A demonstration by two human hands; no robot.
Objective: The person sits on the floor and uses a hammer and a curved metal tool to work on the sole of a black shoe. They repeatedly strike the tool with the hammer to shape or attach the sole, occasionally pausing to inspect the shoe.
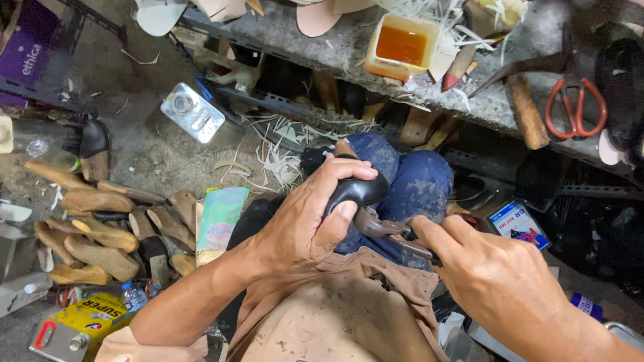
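My left hand (305,218) is wrapped around a black shoe upper on a last (359,190), held over my knees in blue jeans (416,181). The thumb presses on the shoe's side. My right hand (496,275) grips the handles of brown metal pincers (382,228), whose jaws bite at the lower edge of the black shoe. Both hands work close together above a tan apron (335,322) on my lap.
A grey workbench (483,100) runs across the top with an orange glue tub (401,45), a hammer (523,114) and red-handled scissors (575,107). Several wooden shoe lasts (100,234) lie on the floor at left, beside a metal can (193,114) and a yellow tin (80,322).
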